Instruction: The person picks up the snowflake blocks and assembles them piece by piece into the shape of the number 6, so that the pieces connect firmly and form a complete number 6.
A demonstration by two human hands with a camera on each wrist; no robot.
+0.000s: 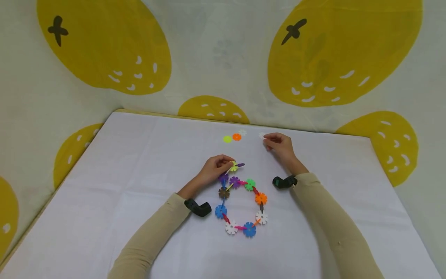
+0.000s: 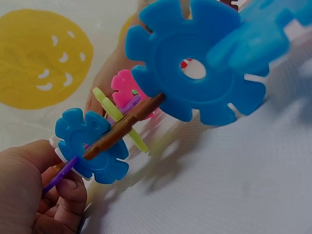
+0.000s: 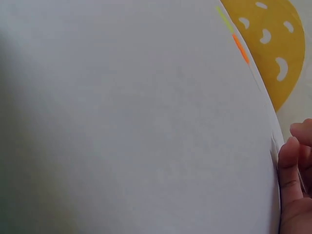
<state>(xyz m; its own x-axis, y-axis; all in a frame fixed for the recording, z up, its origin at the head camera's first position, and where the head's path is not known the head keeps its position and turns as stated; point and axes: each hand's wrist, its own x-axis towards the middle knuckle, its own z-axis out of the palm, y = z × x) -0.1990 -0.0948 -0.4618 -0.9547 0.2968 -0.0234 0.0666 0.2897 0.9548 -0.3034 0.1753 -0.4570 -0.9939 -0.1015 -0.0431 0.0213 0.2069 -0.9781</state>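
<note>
My left hand [image 1: 214,169] pinches a yellow-green snowflake disc [image 1: 234,166] at the upper end of a linked chain of plastic discs. A purple disc [image 1: 235,182] and a brown disc [image 1: 224,193] sit just below it. In the left wrist view, thumb and fingers grip beside a blue disc [image 2: 92,146], joined by a brown piece [image 2: 124,126] to a larger blue disc [image 2: 195,58]. Near the far edge, my right hand [image 1: 280,145] has its fingertips on a white disc [image 1: 261,135], partly covered by them. The right wrist view barely shows that disc.
Loose yellow-green [image 1: 227,139], orange [image 1: 237,137] and white [image 1: 242,132] discs lie near the far edge of the white table [image 1: 139,155]. The chain's ring, with a white disc [image 1: 231,228] at its near side, lies between the forearms. A patterned cloth [image 1: 223,58] hangs behind.
</note>
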